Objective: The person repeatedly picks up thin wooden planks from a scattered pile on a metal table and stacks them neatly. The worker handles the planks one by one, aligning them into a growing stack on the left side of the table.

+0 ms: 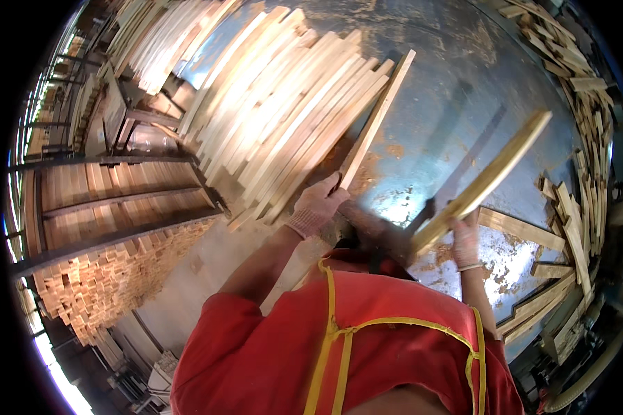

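we're gripping two wooden slats at once. the left-hand slat (375,121) is running up and away from us, its far end lying against the edge of the slat stack (284,104), so it looks lined up with its neighbours. our left hand (316,205), in a pale knit glove, is closing around its near end, which gives us leverage along the full length. the right-hand slat (488,180) is tilting up over the metal table (443,90), clear of the surface; our right hand (465,242), gloved too, is clamping its lower end. loose offcuts (581,138) are piling along the table's right rim, out of the working middle. to our left, racks of stacked timber (111,228) are filling the floor side.
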A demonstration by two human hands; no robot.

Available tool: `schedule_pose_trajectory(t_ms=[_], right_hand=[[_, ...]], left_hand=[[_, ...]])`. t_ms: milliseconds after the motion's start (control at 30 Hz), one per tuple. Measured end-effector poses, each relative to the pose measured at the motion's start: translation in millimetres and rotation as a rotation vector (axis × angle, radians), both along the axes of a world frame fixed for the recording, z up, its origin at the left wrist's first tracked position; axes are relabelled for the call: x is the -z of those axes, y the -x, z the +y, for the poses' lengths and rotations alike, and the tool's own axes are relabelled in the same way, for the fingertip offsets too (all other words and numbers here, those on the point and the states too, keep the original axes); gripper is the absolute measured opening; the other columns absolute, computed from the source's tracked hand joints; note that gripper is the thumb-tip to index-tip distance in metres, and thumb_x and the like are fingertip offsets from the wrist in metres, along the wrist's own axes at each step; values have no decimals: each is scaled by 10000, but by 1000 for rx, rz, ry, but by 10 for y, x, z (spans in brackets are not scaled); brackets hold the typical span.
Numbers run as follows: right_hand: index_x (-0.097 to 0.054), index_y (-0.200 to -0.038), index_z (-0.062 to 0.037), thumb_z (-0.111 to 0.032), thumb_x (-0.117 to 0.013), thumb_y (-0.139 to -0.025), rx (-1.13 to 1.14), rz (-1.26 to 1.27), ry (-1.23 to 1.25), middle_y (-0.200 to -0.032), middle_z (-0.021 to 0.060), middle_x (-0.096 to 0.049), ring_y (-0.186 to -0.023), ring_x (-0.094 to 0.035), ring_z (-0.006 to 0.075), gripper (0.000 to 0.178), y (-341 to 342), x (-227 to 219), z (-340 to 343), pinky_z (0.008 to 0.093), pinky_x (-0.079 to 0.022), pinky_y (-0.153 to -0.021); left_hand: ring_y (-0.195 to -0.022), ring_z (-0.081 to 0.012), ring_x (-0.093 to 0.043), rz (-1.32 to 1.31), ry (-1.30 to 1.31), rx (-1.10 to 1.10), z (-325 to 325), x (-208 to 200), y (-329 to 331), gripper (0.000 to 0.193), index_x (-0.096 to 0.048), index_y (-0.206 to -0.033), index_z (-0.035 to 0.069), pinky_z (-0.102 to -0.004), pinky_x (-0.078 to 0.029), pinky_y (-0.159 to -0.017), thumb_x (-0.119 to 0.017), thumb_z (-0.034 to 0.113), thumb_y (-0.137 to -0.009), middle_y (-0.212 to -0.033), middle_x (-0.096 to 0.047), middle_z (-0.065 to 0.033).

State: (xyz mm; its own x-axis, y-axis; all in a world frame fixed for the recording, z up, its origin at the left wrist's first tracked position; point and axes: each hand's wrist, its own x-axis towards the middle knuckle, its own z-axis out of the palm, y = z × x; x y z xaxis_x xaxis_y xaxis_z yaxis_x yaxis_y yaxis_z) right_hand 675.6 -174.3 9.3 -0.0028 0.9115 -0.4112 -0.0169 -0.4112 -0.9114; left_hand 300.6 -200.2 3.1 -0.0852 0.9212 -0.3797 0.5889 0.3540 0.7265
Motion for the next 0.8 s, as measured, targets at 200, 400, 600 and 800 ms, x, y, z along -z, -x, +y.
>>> schedule_pose_trajectory(t_ms=[200, 400, 600, 800], right_hand=[[-438, -1514, 81, -351, -733, -973, -653, -381, 237, -1232, 323, -734, -1192, -744, 377, 752, 1748, -11, -166, 431, -579, -1037], [-606, -1448, -139, -403, -719, -966, -1276, -744, -763, -1247, 221, -742, -1144, -720, 425, 561, 2574, 683, 438, 468, -570, -984], [-558, -1460, -149, -333, -716, -952, -713, -690, -145, -1200, 192, -756, -1148, -710, 416, 563, 759, -152, 829, 522, -552, -998], [-630, -1477, -162, -376, -769, -925, -778, -1862, 97, -1324, 78, -727, -1395, -561, 311, 608, -1673, -140, 483, 532, -495, -1056]], left_hand=[[-1216, -412, -686, 356, 75, 240, -302, -381, 410, 595, -609, -1485, 50, -478, -566, -979, -702, 367, -991, -1346, -704, -189], [-1290, -393, -620, 463, -473, 243, -171, -544, 134, 574, -632, -1447, 93, -513, -522, -1038, -732, 319, -928, -1428, -630, -178], [-1340, -421, -577, 404, -500, 351, -173, -478, 92, 654, -597, -1490, 45, -541, -472, -1135, -767, 291, -908, -1474, -593, -225], [-1410, -420, -518, 476, -348, 641, 35, -445, -578, 715, -576, -1525, 33, -533, -416, -1201, -785, 332, -909, -1559, -536, -208]])
